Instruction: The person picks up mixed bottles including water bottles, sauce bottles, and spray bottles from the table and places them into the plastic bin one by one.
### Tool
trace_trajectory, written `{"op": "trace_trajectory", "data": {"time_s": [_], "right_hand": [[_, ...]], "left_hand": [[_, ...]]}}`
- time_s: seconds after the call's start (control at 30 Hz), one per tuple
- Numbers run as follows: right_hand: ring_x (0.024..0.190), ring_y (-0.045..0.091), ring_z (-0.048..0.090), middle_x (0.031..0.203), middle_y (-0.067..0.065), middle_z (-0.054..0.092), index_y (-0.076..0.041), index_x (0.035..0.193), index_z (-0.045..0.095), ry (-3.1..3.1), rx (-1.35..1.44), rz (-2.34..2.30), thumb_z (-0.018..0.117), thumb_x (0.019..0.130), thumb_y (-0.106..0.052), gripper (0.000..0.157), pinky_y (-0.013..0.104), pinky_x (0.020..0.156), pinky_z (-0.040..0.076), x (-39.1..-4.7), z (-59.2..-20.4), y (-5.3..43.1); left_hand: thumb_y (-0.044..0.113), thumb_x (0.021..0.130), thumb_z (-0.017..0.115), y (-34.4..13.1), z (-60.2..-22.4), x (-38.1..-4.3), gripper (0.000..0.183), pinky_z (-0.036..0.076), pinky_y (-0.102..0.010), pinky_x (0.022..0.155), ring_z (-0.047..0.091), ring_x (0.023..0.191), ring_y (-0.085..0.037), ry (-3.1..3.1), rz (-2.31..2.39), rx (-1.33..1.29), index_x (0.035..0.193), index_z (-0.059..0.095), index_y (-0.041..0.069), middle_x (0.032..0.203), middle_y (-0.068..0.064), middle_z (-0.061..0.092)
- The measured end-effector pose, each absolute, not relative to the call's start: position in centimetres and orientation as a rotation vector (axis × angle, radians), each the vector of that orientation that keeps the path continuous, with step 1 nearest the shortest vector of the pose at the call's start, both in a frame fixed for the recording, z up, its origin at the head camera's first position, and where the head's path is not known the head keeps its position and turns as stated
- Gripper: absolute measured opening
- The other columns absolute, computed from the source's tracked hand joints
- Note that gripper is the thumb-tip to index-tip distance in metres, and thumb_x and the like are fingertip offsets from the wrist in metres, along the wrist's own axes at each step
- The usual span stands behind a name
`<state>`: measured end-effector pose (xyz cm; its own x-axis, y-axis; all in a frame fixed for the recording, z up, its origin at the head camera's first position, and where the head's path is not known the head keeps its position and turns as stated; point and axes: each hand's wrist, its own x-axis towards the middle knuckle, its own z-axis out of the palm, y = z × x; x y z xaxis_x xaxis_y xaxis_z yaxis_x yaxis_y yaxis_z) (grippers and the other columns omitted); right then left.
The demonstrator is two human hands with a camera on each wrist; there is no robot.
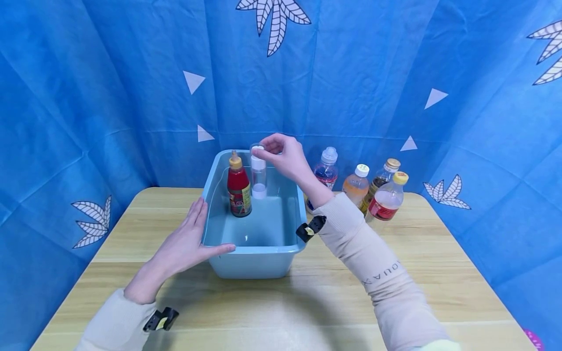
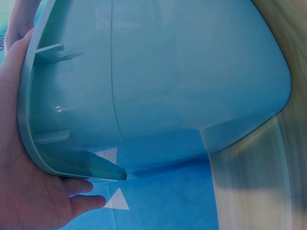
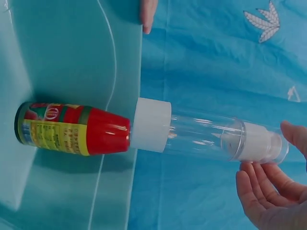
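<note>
In the head view, my left hand [image 1: 186, 243] rests against the near left corner of a light blue plastic basin [image 1: 254, 265], fingers straight along the outer side and thumb lying over the front rim. The left wrist view shows my left hand [image 2: 33, 191] at the rim from outside. My right hand [image 1: 283, 153] pinches the top of a clear cylindrical bottle [image 1: 259, 178] upright over the basin's far part. In the right wrist view, this bottle [image 3: 201, 134] has white parts at both ends. A red sauce bottle [image 1: 239, 187] with a yellow cap stands inside the basin, beside it.
Right of the basin stand a blue-labelled bottle [image 1: 327, 170], an orange drink bottle [image 1: 356, 184], a dark-liquid bottle [image 1: 379, 181] and a red-labelled bottle with a yellow cap [image 1: 386, 202]. A blue curtain [image 1: 351, 87] hangs behind the wooden table [image 1: 246, 312].
</note>
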<state>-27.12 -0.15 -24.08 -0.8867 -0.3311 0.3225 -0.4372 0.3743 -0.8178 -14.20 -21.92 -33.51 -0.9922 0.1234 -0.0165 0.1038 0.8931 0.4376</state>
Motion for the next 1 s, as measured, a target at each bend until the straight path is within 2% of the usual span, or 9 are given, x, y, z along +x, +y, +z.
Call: {"op": "trace_trajectory", "data": {"time_s": [0.53, 1.0], "right_hand": [[0.086, 0.016, 0.055, 0.092, 0.006, 0.062, -0.006, 0.099, 0.063, -2.634, 0.563, 1.565, 0.067, 0.078, -0.031, 0.032, 0.026, 0.069, 0.047, -29.0, -25.4, -2.2], [0.086, 0.016, 0.054, 0.093, 0.004, 0.062, -0.007, 0.096, 0.063, -2.718, 0.503, 1.593, 0.069, 0.077, -0.028, 0.029, 0.025, 0.071, 0.047, -29.7, -27.1, -3.7]], "left_hand": [[0.074, 0.062, 0.054, -22.0, -33.5, -14.3, 0.121, 0.028, -0.062, 0.090, 0.003, 0.131, -0.039, 3.018, 0.686, 0.182, 0.141, -0.004, 0.003, 0.147, -0.017, -0.005], [0.076, 0.061, 0.052, -22.1, -33.7, -14.3, 0.121, 0.027, -0.060, 0.092, 0.003, 0.131, -0.037, 3.030, 0.689, 0.194, 0.141, -0.002, 0.003, 0.147, -0.017, -0.004]]}}
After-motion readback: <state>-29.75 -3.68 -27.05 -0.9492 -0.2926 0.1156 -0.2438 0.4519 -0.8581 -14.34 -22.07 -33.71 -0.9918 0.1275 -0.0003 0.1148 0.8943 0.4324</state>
